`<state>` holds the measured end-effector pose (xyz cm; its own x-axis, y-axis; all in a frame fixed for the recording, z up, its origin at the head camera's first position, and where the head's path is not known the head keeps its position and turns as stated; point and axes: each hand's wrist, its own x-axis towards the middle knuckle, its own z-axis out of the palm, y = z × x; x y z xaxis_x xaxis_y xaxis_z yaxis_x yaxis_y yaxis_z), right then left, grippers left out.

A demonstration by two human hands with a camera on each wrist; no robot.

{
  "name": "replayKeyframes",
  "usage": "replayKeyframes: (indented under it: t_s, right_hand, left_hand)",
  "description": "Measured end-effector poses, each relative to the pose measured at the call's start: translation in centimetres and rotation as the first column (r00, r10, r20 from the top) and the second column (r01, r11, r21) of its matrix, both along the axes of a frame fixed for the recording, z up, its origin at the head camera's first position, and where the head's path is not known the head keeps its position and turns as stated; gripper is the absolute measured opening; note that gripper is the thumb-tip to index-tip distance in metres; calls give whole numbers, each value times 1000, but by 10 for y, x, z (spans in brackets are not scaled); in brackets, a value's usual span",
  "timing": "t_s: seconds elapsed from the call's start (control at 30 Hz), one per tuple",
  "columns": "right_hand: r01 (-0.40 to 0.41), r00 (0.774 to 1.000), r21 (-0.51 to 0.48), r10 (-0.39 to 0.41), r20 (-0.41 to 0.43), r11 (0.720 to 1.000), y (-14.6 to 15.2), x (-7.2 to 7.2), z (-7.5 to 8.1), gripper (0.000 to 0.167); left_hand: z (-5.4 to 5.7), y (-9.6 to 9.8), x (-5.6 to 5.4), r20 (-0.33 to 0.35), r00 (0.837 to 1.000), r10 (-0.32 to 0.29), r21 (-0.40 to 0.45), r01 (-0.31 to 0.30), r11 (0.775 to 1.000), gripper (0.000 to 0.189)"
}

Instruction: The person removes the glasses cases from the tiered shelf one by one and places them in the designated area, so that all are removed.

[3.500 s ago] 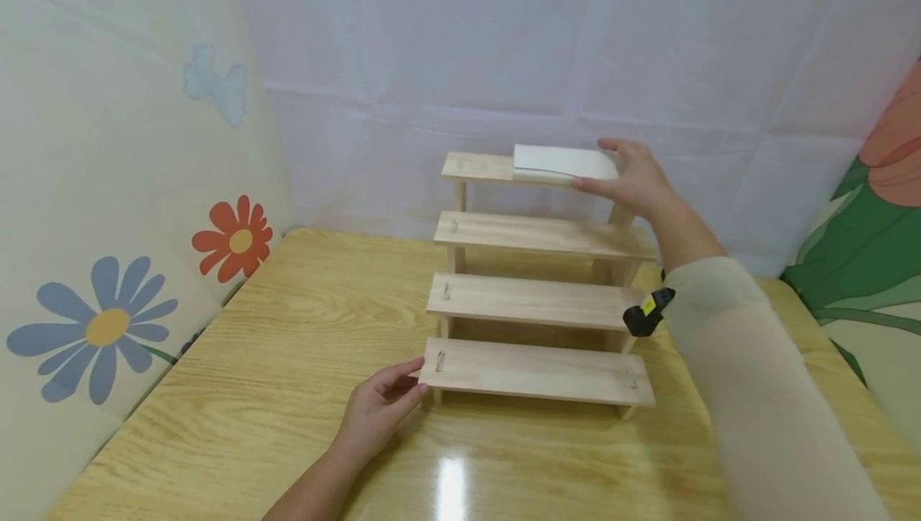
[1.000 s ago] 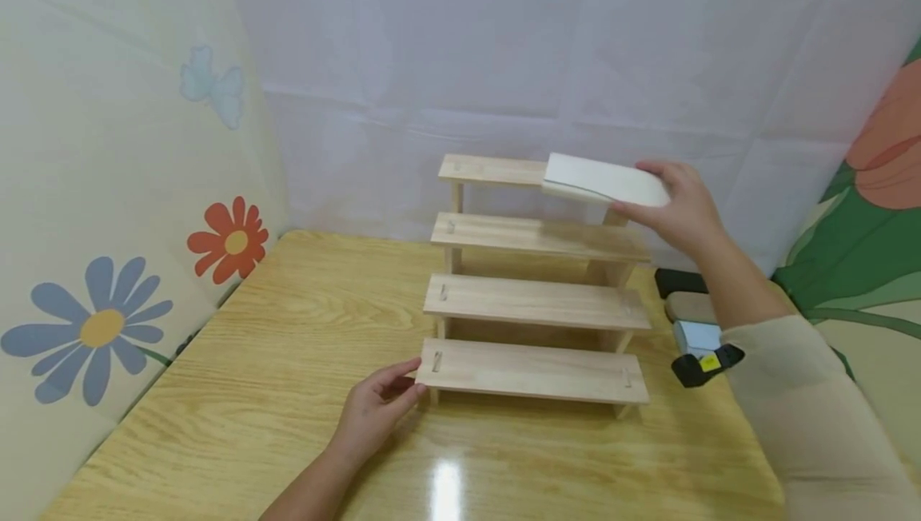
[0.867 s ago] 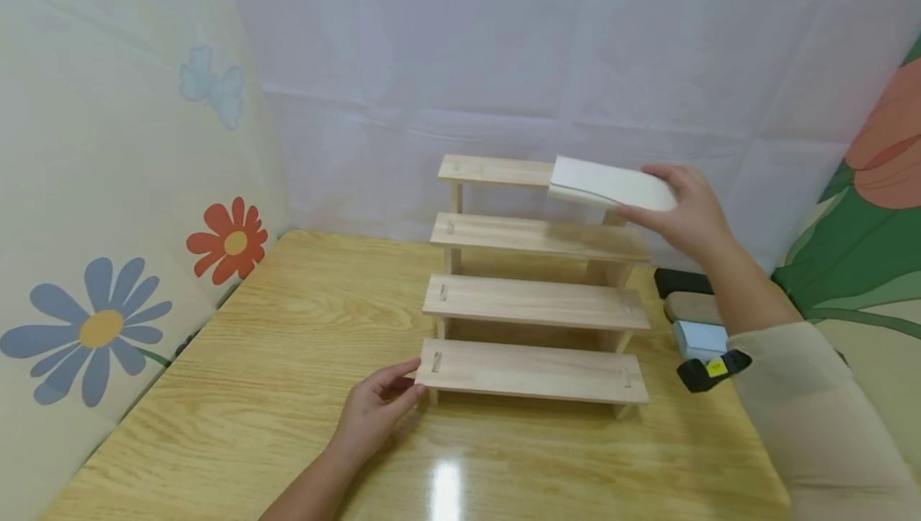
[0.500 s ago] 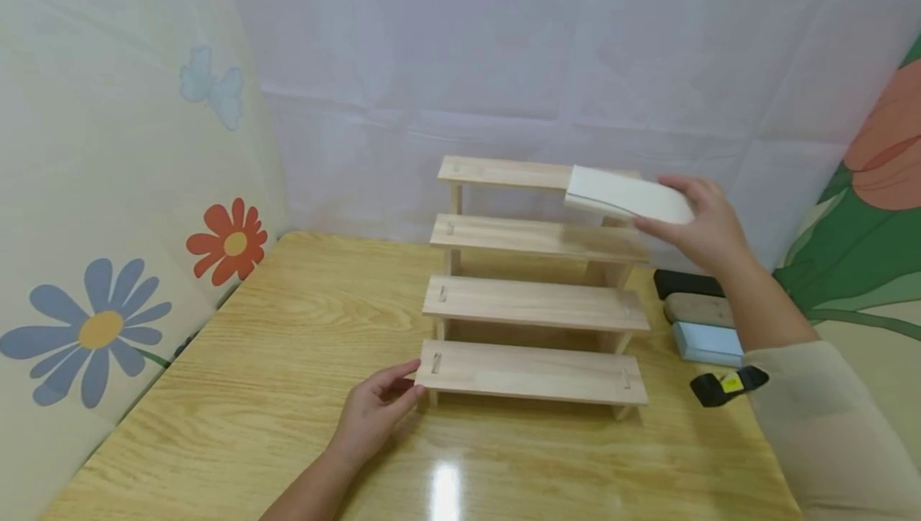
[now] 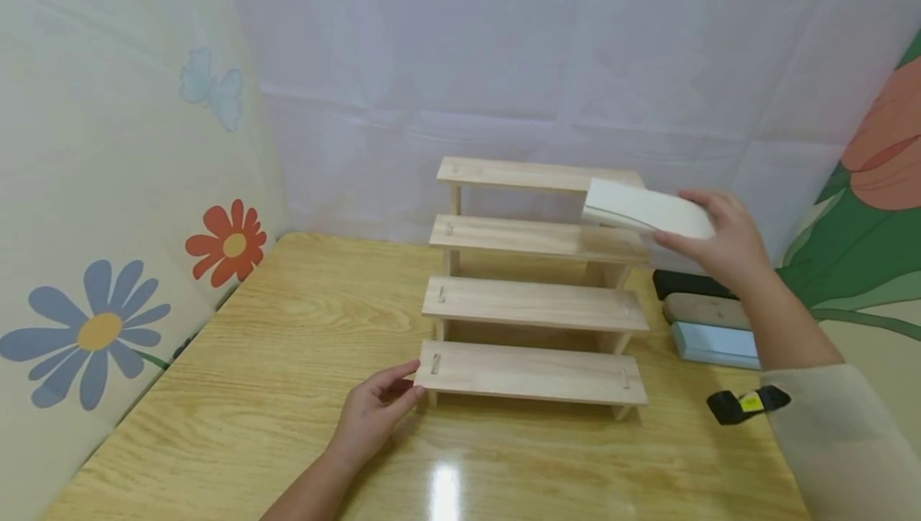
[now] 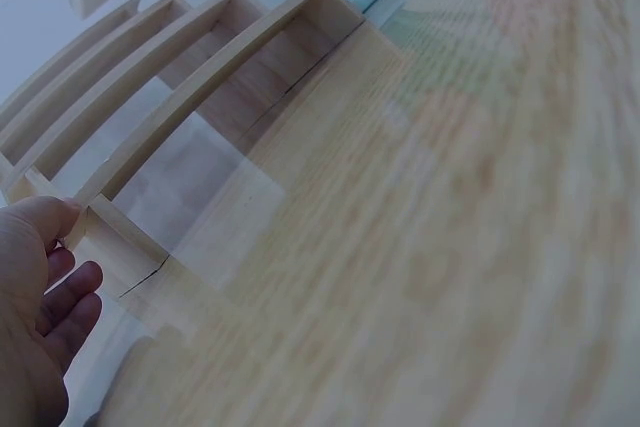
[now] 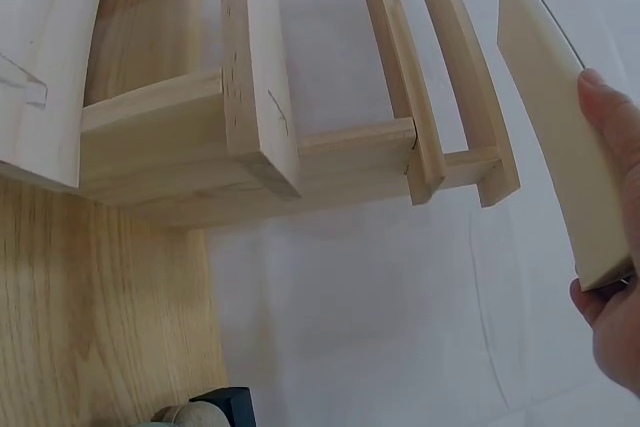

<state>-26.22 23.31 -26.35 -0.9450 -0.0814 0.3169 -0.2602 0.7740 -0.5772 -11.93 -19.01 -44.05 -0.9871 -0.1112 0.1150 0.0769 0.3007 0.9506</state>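
Observation:
My right hand (image 5: 734, 245) grips a white glasses case (image 5: 643, 208) by its right end, thumb on the near side and fingers on the far side. The case is in the air, tilted, overlapping the right ends of the upper two boards in the head view. In the right wrist view the case (image 7: 555, 127) is apart from the shelf. A pale wooden step shelf (image 5: 532, 371) with several tiers stands on the table. My left hand (image 5: 370, 417) pinches the left end of its lowest board; the left wrist view shows the thumb (image 6: 45, 217) at the corner.
Right of the shelf lie a black case (image 5: 687, 284), a taupe case (image 5: 705, 310) and a light blue case (image 5: 715, 344), partly behind my right forearm. A white cloth (image 5: 403, 49) hangs behind the wood-grain table (image 5: 288, 361). Flower-printed panels (image 5: 108, 329) flank both sides.
My right hand has lifted the white glasses case off the top board and carried it right, down and nearer, uncovering the three cases beside the shelf. The left hand has stayed put.

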Motion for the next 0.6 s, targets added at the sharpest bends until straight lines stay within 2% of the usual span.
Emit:
replayKeyframes:
  t_s: [0.6]
  right_hand:
    - [44,999,-5,-44,28,999,28,18,-18,79]
  left_hand:
    - [-1,0,-1,15,1000,10,-25,-10,1000,36]
